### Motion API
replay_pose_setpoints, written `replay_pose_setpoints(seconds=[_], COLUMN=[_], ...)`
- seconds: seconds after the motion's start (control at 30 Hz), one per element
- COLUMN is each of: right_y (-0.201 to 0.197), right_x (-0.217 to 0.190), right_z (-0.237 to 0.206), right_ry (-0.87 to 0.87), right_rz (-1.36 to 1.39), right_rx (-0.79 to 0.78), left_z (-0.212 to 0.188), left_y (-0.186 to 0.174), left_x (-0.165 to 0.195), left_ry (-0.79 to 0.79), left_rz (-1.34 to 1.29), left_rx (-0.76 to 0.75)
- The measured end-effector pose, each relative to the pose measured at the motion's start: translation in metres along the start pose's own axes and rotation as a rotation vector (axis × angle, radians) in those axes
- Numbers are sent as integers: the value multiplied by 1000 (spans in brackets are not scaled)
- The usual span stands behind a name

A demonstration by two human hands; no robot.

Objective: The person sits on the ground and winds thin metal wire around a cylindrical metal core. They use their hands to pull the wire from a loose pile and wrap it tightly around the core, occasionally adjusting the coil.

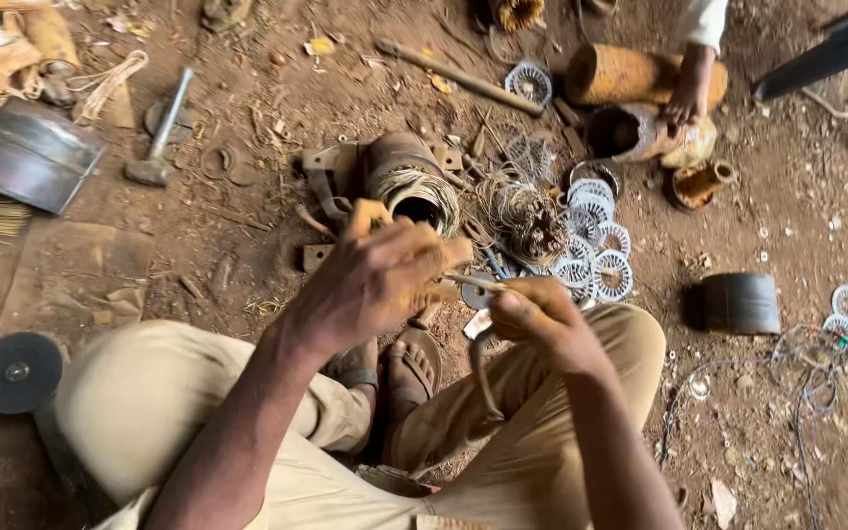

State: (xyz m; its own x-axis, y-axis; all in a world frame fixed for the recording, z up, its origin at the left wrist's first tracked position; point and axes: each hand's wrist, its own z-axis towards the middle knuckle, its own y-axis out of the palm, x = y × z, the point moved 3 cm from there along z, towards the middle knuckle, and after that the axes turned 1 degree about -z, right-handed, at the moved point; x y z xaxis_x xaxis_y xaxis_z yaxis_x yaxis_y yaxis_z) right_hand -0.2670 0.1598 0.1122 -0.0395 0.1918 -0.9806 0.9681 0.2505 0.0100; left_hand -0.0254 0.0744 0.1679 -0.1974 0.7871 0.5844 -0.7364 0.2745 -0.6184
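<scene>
My left hand is closed around a small yellowish piece, raised above my crossed legs. My right hand pinches a thin metal strip that runs across to the left hand's fingers. A curved wire hangs from below the right hand down over my knee. Just beyond my hands lies a motor stator with a bundle of copper winding spilling from its mouth. A tangle of pulled copper wire lies to its right.
Several white slotted discs lie on the dirt. A hammer and a metal drum sit at the left, a grinding disc by my knee. Another person's hand rests on rusty cylinders at the top right. A black cylinder lies to the right.
</scene>
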Motion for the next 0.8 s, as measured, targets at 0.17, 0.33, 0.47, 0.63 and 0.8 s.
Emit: replay_pose_setpoints(seconds=[0.17,0.33,0.47,0.63,0.8], right_y=[19,38,36,20,5], right_x=[48,30,19,24,34], right_z=[15,18,15,14,13], right_ry=[173,-215,-241,-177,-163], right_rz=[78,-237,-270,-184,-193], right_rx=[30,-232,-163,-123,-40], left_z=[-13,-19,-11,-2,-10], left_y=[-1,18,25,17,14], left_x=[0,-14,-12,0,-5], left_ry=[56,-346,-485,-293,-301], left_rz=[150,273,174,24,-101], left_rx=[-69,-489,-485,-330,-284])
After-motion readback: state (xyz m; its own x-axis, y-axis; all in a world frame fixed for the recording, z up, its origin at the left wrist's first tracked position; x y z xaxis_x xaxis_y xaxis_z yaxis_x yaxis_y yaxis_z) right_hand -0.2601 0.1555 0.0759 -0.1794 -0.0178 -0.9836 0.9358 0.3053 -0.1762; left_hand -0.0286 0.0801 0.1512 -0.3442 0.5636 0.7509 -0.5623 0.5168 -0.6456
